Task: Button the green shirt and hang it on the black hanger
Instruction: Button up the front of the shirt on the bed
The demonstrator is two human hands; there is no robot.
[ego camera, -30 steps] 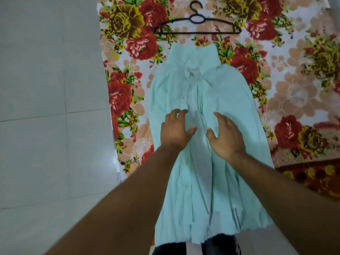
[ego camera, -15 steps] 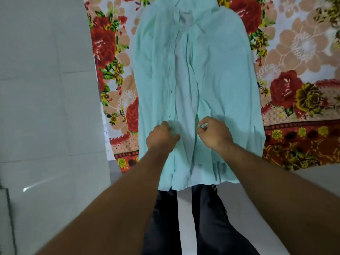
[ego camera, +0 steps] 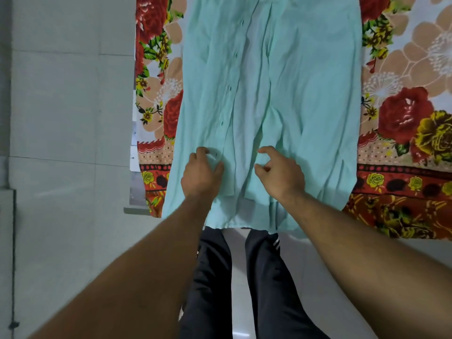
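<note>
The buttoning step is judged to be in hand, at its very start: the green shirt point(ego camera: 305, 94) is laid flat, front up, on a floral cloth point(ego camera: 403, 118), with its hem hanging a little over the near edge above dark trousers point(ego camera: 212, 277), and the two front panels are seen lying apart down the middle, so none of the buttons point(ego camera: 230, 88) along the left panel appears to be fastened yet. The black hanger is not in view. Both forearms are stretched forward and slightly inward, and the hands are set down low on the shirt, just above the hem, one on each side of the opening. The left hand point(ego camera: 201, 173) is held knuckles-up with its fingers point(ego camera: 201, 150) curled against the thumb, and a small fold of the left panel, at what looks like the lowest button, is pinched between them. The right hand point(ego camera: 281, 174) is poised at the edge of the right panel, forefinger and thumb bent and parted in a loose claw; no cloth is seen caught between them. The next move is judged to call for the right edge to be pinched at the matching buttonhole, drawn across to meet the left panel, and the held button pushed through, with both edges kept level so the row is not misaligned.
</note>
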